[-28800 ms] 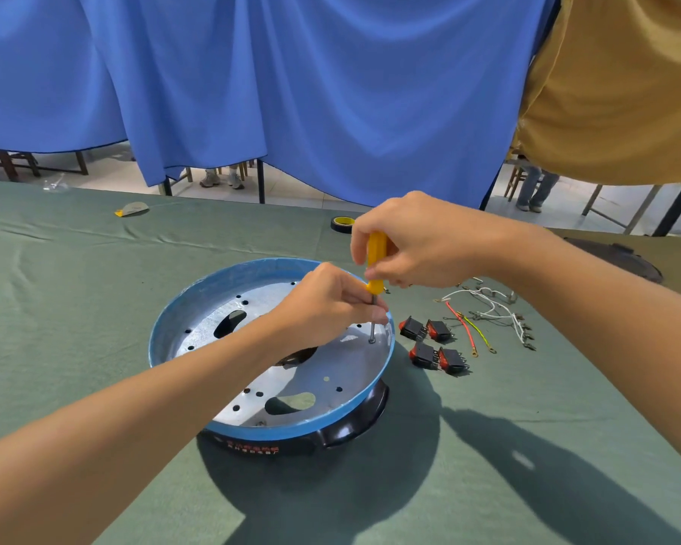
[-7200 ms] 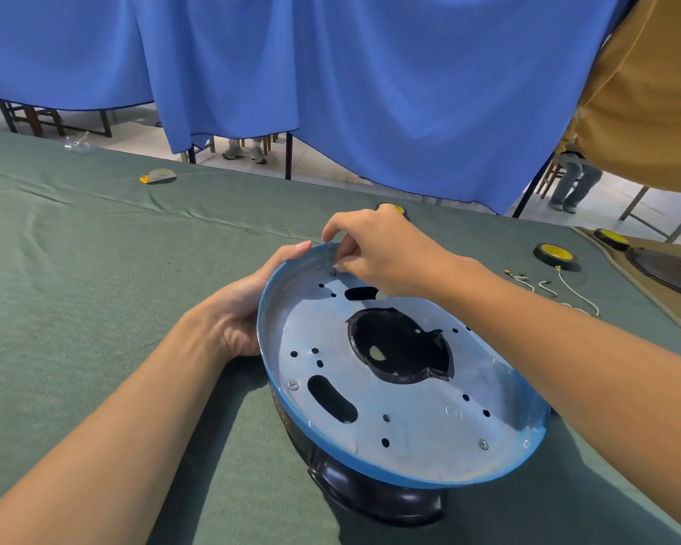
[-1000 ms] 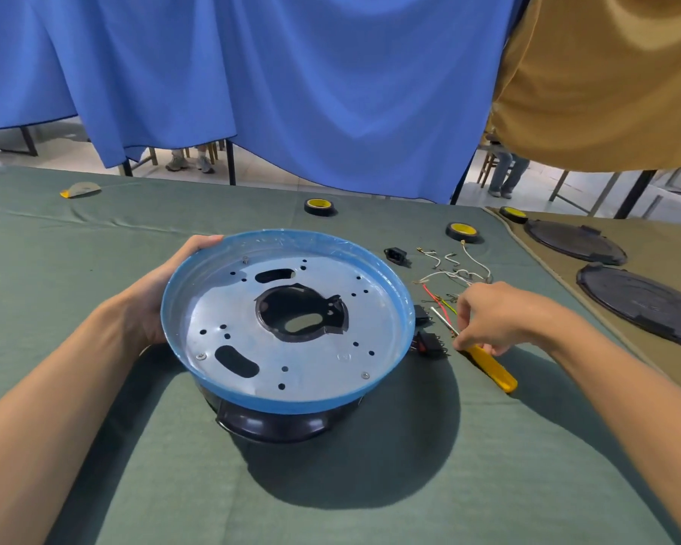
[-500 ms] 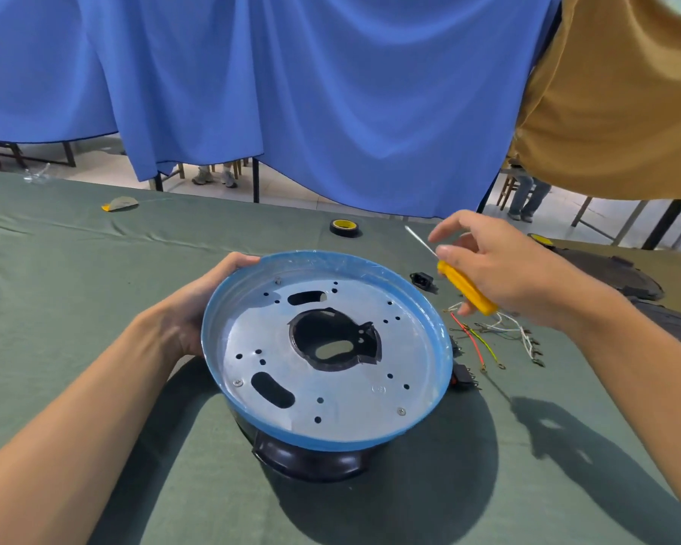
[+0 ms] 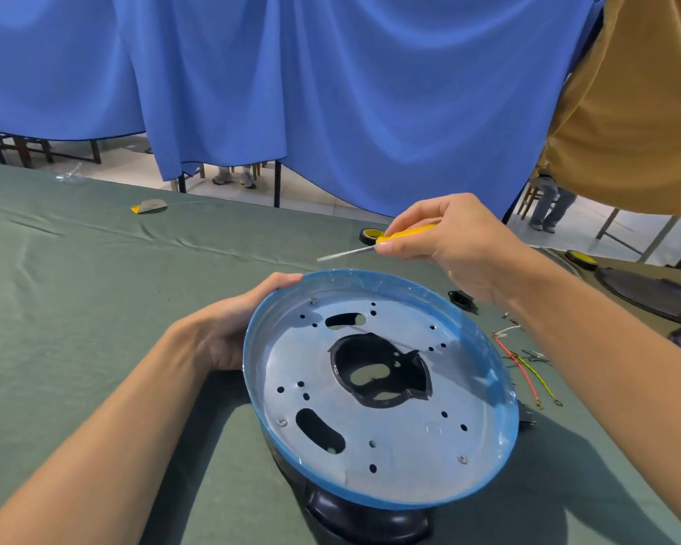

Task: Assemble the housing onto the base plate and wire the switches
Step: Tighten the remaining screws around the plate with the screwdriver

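Silver metal with a blue rim: one round base plate (image 5: 409,446), lying tilted upon one black housing (image 5: 370,521) on the green desk (image 5: 75,308). Three screws (image 5: 281,422) counted in the plate, the far one standing higher than the other two. To the right, on the cloth, one black socket part (image 5: 462,300), one red wire (image 5: 516,363), one yellow-green wire (image 5: 535,375) and some white ones, count not clear. Two tape rolls (image 5: 370,234) at the far side. Left grip (image 5: 229,328) clasping the plate's far-left rim, one digit on the top edge, palm against the outer wall. Right grip (image 5: 460,245) held above the far rim, pinching one yellow-handled screwdriver (image 5: 405,232), shaft pointing left and slightly down, tip apart from the plate.
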Demonstrator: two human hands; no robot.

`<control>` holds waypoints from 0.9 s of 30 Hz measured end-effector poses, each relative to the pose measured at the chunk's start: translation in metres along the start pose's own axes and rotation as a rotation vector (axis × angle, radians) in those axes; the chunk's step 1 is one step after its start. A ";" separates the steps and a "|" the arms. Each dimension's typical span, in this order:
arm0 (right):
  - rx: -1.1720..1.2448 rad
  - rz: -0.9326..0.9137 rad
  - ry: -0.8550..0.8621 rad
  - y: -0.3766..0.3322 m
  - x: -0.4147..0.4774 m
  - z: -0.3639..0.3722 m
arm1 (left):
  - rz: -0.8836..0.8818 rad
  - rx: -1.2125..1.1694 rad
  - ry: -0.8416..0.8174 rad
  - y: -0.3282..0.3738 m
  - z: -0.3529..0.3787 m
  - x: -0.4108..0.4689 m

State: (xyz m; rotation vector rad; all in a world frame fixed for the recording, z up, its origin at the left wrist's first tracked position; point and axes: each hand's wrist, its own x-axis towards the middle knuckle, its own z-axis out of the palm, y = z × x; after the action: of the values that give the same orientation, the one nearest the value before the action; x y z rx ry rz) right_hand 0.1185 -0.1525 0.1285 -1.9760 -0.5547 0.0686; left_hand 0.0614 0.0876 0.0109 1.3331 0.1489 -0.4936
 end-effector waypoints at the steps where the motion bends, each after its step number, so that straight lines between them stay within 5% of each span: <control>1: 0.005 -0.013 -0.013 -0.002 0.004 0.003 | 0.004 0.004 0.005 0.000 -0.001 0.001; 14: -0.495 -0.348 -0.214 -0.023 0.014 0.020 | 0.018 0.128 -0.068 0.010 -0.003 0.000; 27: -0.553 -0.377 -0.234 -0.024 0.027 0.027 | 0.033 0.121 -0.003 0.009 0.002 0.004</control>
State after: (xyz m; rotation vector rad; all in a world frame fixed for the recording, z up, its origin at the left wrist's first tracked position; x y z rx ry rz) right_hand 0.1263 -0.1102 0.1414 -2.3691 -1.1917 -0.1002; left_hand 0.0680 0.0862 0.0176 1.4509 0.0962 -0.4827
